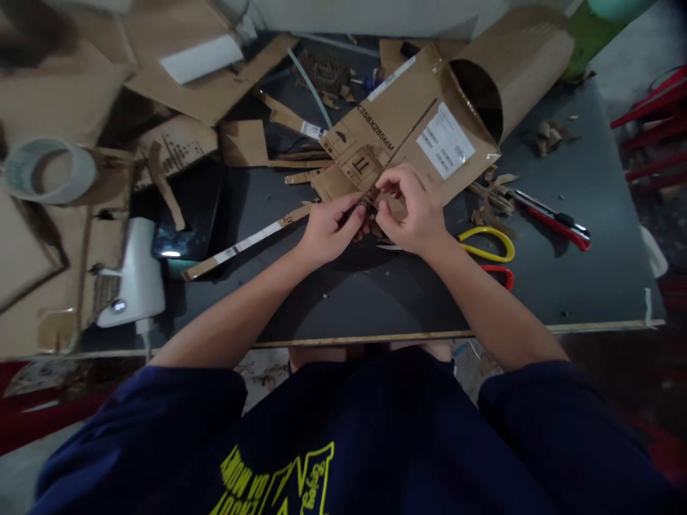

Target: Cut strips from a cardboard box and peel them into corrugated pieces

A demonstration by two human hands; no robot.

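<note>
My left hand [335, 227] is closed, thumb against fingers, on a small dark-brown piece of cardboard [367, 202] that looks rolled or torn. My right hand [412, 211] is curled beside it, thumb and forefinger apart with a gap between them; its other fingers are partly hidden. Behind both hands lies a flattened cardboard box [400, 129] with printing and a white label. Scissors [504, 247] with yellow and red handles lie under my right wrist, their blades partly covered. A narrow cardboard strip [250, 243] extends leftward from near my left hand.
A red utility knife [558, 220] lies at the right, near cardboard scraps [497, 197]. A large cardboard tube [526, 64] rests at the back. To the left are a tape roll [80, 175], a white device [140, 268] with a cable, and a dark shiny object [201, 207].
</note>
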